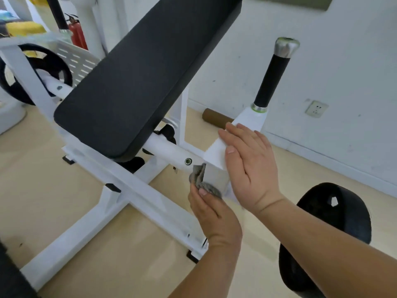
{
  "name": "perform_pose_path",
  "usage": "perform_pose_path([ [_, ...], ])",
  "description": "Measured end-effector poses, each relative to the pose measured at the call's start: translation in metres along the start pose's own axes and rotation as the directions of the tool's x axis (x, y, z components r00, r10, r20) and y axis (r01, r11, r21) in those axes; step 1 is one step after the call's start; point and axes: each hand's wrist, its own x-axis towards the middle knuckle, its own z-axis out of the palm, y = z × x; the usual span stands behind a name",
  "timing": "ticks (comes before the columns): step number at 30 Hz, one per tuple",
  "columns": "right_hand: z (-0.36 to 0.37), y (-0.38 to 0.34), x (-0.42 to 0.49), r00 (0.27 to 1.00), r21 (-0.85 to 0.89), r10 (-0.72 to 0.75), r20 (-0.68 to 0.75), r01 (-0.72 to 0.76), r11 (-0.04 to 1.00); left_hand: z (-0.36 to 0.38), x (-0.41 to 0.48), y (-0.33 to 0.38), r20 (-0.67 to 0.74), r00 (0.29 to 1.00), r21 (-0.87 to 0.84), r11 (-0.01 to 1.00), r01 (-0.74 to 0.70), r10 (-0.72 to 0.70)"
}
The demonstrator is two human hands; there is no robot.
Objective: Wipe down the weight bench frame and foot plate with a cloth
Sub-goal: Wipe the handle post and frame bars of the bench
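At far left a black weight plate (32, 72) hangs on the white frame (133, 190), beside the black bench pad (139, 82) that tilts upward. My left hand (211, 214) comes up from below. Its thumb and curled fingers pinch the grey cloth (200, 179) against the lower face of the frame's white lever arm (214, 151), just beside the pivot bolt (188, 161). My right forearm reaches in from the right, and my right hand (247, 162) lies flat on the lever arm, fingers straight and together. Beyond it a black-gripped handle (271, 76) stands up.

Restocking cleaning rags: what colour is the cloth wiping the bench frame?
Mottled grey cloth, seen best in the head view, held by the left hand.
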Motion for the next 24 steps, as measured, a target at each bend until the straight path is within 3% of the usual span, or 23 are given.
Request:
perform_pose_path([
  [3, 0.007, 0.002, 0.0, 0.999, 0.048, -0.001, -0.042, 0.003, 0.999, -0.018, 0.004, -0.032, 0.028, 0.996, 0.109, 0.991, 0.077, -0.08],
  [6, 0.007, 0.005, -0.001, 0.998, 0.036, -0.003, -0.057, 0.005, 0.999, -0.031, 0.02, -0.017, 0.202, 0.953, 0.121, 0.971, 0.206, -0.227],
  [9, 0.003, 0.0, -0.002, 1.0, -0.002, 0.018, -0.003, -0.018, 1.0, -0.031, 0.034, 0.032, 0.355, 0.932, 0.124, 0.992, 0.026, -0.069],
  [12, -0.01, -0.013, -0.002, 0.986, -0.061, 0.069, 0.152, -0.061, 0.996, -0.03, 0.041, 0.056, 0.456, 0.884, 0.109, 0.979, -0.173, 0.105],
  [15, -0.025, -0.04, 0.014, 0.914, -0.154, 0.295, 0.279, -0.261, 0.953, -0.039, 0.035, 0.043, 0.515, 0.854, 0.109, 0.982, -0.153, 0.076],
  [17, -0.019, -0.059, 0.029, 0.873, -0.204, 0.443, 0.204, -0.405, 0.891, -0.05, 0.029, 0.021, 0.494, 0.869, 0.16, 0.983, -0.092, 0.001],
  [18, -0.011, -0.066, 0.031, 0.88, -0.255, 0.45, 0.149, -0.406, 0.878, -0.055, 0.028, 0.01, 0.485, 0.873, 0.196, 0.979, -0.056, -0.047],
  [22, 0.016, -0.066, 0.016, 0.952, -0.29, 0.304, -0.025, -0.298, 0.909, -0.055, 0.037, 0.006, 0.494, 0.853, 0.152, 0.983, 0.105, -0.167],
  [24, 0.015, -0.059, 0.015, 0.952, -0.253, 0.303, -0.051, -0.306, 0.918, -0.041, 0.046, 0.024, 0.561, 0.824, 0.053, 0.996, 0.068, -0.086],
])
